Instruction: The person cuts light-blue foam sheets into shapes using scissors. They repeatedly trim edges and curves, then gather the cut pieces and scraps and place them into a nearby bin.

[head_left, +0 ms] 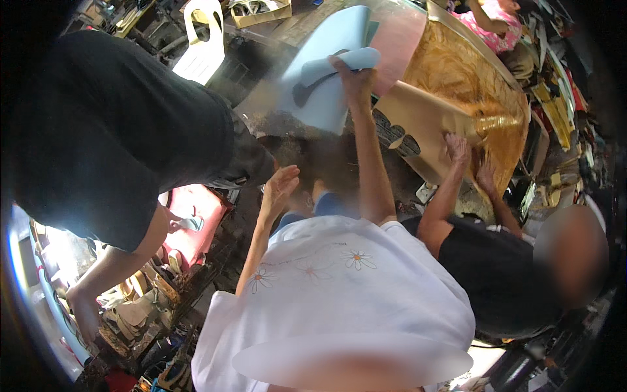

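Note:
My right hand (358,83) reaches far forward, its fingers closed around a light blue insole-shaped piece (326,67). That piece is above a larger light blue sheet (317,42) and casts a dark shadow on it. My left hand (281,187) is raised in front of my white shirt, fingers stretched out and holding nothing. It is close to the dark clothing of the person on my left. Right of my outstretched arm, dark sole-shaped pieces (395,136) lie by the edge of a tan sheet (424,117).
A person in black (503,274) on my right presses both hands on brown sheeting (457,62). On my left bends a person in dark clothes (111,130). Beyond are a pale plastic chair (204,39), a pink sheet (392,42) and a person in pink (493,26). Scraps crowd the lower left.

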`<move>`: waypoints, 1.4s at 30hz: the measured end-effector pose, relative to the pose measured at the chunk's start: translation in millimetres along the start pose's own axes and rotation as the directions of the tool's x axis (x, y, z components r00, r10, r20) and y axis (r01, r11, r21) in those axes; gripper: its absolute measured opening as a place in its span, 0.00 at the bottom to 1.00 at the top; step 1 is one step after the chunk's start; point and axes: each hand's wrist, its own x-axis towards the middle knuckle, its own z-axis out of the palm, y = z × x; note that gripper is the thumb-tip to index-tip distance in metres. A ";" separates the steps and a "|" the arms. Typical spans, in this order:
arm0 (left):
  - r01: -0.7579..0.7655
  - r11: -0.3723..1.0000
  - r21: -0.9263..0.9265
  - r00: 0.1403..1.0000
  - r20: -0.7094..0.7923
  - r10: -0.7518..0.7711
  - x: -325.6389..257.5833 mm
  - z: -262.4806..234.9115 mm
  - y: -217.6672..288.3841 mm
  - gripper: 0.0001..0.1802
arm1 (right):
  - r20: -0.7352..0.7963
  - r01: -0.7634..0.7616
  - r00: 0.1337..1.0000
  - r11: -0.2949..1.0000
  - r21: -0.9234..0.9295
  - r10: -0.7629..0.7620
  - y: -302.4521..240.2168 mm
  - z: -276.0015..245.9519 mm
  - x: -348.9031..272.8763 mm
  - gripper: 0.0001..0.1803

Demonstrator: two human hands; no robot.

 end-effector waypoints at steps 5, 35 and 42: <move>-0.054 0.999 0.007 0.998 0.024 0.054 53.1 -7.6 32.0 0.20 | -0.041 -0.110 0.992 0.972 0.209 0.121 12.0 20.3 104.3 0.19; -0.101 0.972 0.213 0.981 -0.142 0.133 425.4 -20.6 204.8 0.28 | 0.707 -0.424 0.569 0.886 -0.186 0.420 148.2 117.3 308.2 0.17; -0.264 0.960 0.094 0.902 -0.328 0.280 468.6 -94.2 210.3 0.27 | 0.727 -0.746 0.517 0.654 0.124 0.451 130.8 232.9 266.8 0.26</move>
